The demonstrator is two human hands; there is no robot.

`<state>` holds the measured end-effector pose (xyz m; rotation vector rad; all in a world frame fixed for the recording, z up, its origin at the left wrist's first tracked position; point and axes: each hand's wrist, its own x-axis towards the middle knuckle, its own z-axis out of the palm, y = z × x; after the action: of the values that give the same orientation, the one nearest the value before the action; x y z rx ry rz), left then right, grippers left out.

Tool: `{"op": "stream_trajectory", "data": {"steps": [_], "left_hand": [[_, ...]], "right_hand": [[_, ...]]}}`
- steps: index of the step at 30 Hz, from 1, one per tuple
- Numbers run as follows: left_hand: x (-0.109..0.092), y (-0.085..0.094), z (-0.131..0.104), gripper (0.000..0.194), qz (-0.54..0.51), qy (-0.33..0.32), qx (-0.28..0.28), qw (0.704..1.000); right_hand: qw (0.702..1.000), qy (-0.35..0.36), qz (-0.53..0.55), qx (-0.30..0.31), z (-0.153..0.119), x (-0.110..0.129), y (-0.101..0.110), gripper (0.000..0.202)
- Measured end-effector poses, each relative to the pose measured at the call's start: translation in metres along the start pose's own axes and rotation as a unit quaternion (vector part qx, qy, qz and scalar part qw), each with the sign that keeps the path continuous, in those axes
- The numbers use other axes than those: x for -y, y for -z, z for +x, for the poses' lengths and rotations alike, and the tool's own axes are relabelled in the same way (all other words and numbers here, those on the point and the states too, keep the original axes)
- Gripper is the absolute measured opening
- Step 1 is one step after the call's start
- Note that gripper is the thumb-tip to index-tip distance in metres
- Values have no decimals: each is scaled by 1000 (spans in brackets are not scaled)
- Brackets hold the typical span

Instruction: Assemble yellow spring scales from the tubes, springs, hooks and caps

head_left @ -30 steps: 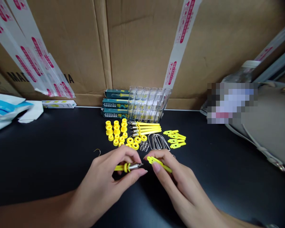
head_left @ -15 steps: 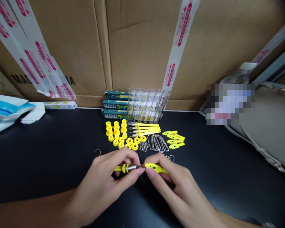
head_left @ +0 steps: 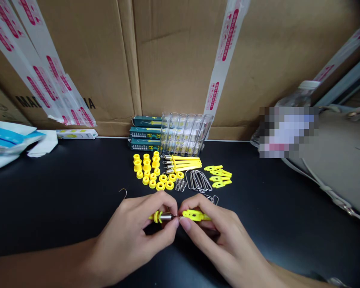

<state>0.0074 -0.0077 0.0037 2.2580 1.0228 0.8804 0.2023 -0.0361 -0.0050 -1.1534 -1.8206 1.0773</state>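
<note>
My left hand is closed round a yellow rod with a collar and a shiny metal cylinder, its wire end pointing right. Between the thumb and fingers of my right hand is a flat yellow plastic piece with holes. The fingertips of both hands nearly meet at the thin wire end, whose exact link to the yellow piece I cannot make out. A thin metal hook sticks up behind my left hand. Similar yellow pieces lie beyond my right hand.
Yellow caps and rings, yellow rods with springs, small coils and bent wire loops lie ahead. Behind them are clear tubes and green boxes. A bottle and grey bag stand right.
Both hands have shifted slightly, with their fingertips closer together. The metal cylinder and the flat yellow piece sit a little lower in view, and less of the yellow rod shows.
</note>
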Motion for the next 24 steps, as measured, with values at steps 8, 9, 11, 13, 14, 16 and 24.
{"op": "stream_trajectory", "data": {"steps": [8, 9, 11, 13, 14, 16, 24], "left_hand": [[1, 3, -1, 9, -12, -12, 18, 1000], [1, 3, -1, 9, -16, -7, 22, 1000], [0, 3, -2, 10, -24, 3, 32, 999], [0, 3, -2, 11, -27, 10, 42, 999], [0, 2, -1, 11, -25, 11, 46, 999], [0, 2, -1, 11, -16, 11, 49, 999], [1, -1, -1, 11, 21, -5, 44, 999]], "right_hand": [[1000, 1, -3, 2, -1, -1, 2, 19], [1000, 2, -3, 1, -1, -1, 1, 19], [1000, 6, -9, -2, -1, 0, 0, 17], [1000, 10, -25, -3, -2, 1, 0, 14], [999, 11, -33, -4, -2, 1, -1, 13], [999, 11, -43, -6, -1, 1, 0, 14], [998, 21, -58, -10, 1, 0, 0, 21]]}}
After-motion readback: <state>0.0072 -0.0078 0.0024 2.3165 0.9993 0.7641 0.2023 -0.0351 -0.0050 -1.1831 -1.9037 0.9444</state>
